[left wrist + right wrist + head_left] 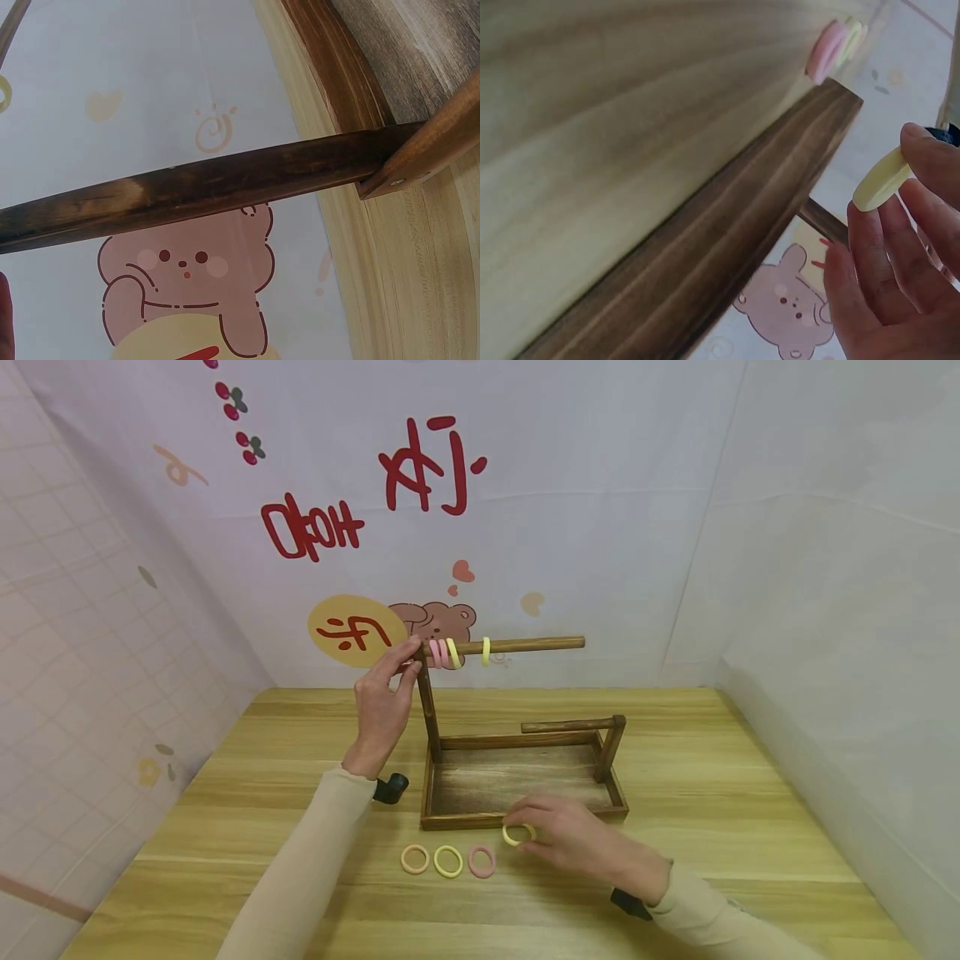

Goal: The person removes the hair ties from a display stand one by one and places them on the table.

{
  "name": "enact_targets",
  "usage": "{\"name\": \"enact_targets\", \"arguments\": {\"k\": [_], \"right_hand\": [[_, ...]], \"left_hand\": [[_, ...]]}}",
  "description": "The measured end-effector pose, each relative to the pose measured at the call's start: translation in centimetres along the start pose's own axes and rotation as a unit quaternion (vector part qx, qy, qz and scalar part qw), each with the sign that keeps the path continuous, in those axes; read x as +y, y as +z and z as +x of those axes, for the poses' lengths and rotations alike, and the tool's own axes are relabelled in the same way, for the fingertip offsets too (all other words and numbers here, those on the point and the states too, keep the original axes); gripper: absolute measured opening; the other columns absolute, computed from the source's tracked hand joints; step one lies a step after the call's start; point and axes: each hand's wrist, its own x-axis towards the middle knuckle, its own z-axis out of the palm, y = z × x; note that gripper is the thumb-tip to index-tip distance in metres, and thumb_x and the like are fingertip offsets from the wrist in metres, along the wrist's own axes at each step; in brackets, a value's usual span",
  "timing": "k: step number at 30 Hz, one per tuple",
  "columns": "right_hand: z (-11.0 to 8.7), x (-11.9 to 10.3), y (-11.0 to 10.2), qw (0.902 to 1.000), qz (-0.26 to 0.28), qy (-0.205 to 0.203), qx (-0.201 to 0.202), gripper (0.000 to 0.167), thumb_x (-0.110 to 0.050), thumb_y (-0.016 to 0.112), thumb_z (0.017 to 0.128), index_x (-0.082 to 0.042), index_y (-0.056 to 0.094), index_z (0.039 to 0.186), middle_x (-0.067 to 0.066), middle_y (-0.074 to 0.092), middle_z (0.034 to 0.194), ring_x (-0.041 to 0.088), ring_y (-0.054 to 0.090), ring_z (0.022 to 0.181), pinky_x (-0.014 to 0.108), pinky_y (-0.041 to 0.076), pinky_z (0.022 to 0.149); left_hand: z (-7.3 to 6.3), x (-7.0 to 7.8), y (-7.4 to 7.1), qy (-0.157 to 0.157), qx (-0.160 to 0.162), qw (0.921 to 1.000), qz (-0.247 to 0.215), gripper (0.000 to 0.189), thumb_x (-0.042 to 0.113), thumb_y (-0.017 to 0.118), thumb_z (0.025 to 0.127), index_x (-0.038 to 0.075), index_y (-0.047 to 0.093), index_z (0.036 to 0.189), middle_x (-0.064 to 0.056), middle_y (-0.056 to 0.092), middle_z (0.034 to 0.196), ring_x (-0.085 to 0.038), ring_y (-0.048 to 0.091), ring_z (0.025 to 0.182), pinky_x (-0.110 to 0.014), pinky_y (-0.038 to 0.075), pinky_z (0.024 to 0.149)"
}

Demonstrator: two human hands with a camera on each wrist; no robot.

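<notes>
My left hand point(381, 706) grips the top of the tall wooden post point(428, 710) at the left of a dark wooden rack. On the upper bar point(536, 644) hang two pink rings point(438, 653) near the post, a yellow ring point(453, 654) beside them and another yellow ring point(486, 651) farther right. My right hand point(562, 833) pinches a pale yellow ring point(881, 180) between thumb and fingers, just in front of the tray's near edge. To its left on the table lie a pink ring point(482, 862), a yellow ring point(448, 862) and an orange ring point(415, 859) in a row.
The rack's base is a shallow wooden tray point(517, 781). A shorter post with a lower bar point(570, 725) rises at its right end. Behind the wooden table point(690, 760) stands a printed cloth backdrop point(600, 510) with a bear and red lettering.
</notes>
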Motion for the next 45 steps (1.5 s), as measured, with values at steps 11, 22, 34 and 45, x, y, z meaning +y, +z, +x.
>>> {"name": "enact_targets", "arguments": {"k": [11,22,34,45], "right_hand": [[-0.1,-0.6,1.1,0.9984,0.011,0.017,-0.053,0.037,-0.013,0.091,0.08,-0.009,0.074,0.112,0.0,0.071,0.115,0.013,0.069,0.106,0.025,0.056,0.094],[-0.3,-0.8,1.9,0.9897,0.054,0.067,-0.115,0.035,-0.017,0.087,0.085,-0.009,0.074,0.116,-0.002,0.07,0.115,0.009,0.068,0.106,0.02,0.056,0.09],[-0.3,-1.0,1.9,0.9854,0.052,0.068,-0.147,0.033,-0.018,0.086,0.087,-0.012,0.074,0.117,-0.004,0.07,0.114,0.008,0.066,0.108,0.025,0.056,0.09],[0.8,-0.6,0.6,0.9915,0.044,0.053,-0.11,0.032,-0.023,0.085,0.088,-0.012,0.074,0.116,-0.001,0.073,0.114,0.012,0.069,0.106,0.03,0.058,0.091]], "left_hand": [[0.1,0.0,0.0,0.002,0.001,1.0,-0.001,0.033,-0.002,0.074,0.093,0.0,0.073,0.126,-0.013,0.072,0.127,-0.033,0.075,0.1,-0.042,0.06,0.085],[0.1,-0.1,0.0,0.004,0.002,1.0,-0.002,0.032,-0.001,0.074,0.093,0.001,0.073,0.125,-0.012,0.072,0.127,-0.033,0.075,0.1,-0.042,0.06,0.085],[0.0,-0.4,0.0,0.018,0.005,0.9998,0.002,0.03,-0.001,0.073,0.094,0.0,0.074,0.124,-0.013,0.073,0.125,-0.033,0.075,0.098,-0.043,0.061,0.083],[0.0,-0.2,-0.2,0.01,0.0,0.9999,-0.003,0.031,-0.002,0.073,0.094,0.0,0.073,0.125,-0.013,0.072,0.127,-0.033,0.075,0.1,-0.041,0.061,0.085]]}}
